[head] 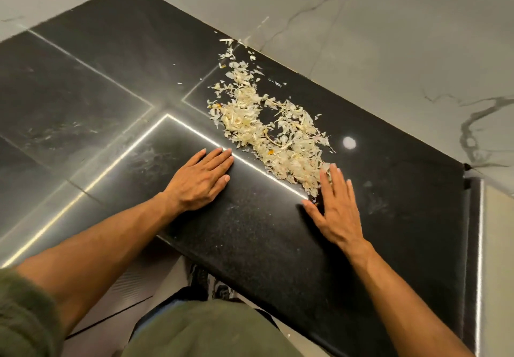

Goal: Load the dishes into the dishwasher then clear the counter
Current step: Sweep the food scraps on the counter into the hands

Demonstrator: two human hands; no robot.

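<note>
A heap of pale, papery vegetable peels (267, 123) lies scattered across the black stone counter (278, 239), stretching from the back wall toward the middle. My left hand (200, 181) lies flat on the counter with straight fingers, just left of the heap's near end. My right hand (336, 209) also lies flat, its fingertips touching the nearest peels. Neither hand holds anything.
A grey marbled wall (389, 36) borders the counter at the back and right. The counter's right end (472, 217) drops off near the wall. Its front edge runs diagonally above the floor (172, 278) and my green clothing. Bright light strips reflect on the polished stone.
</note>
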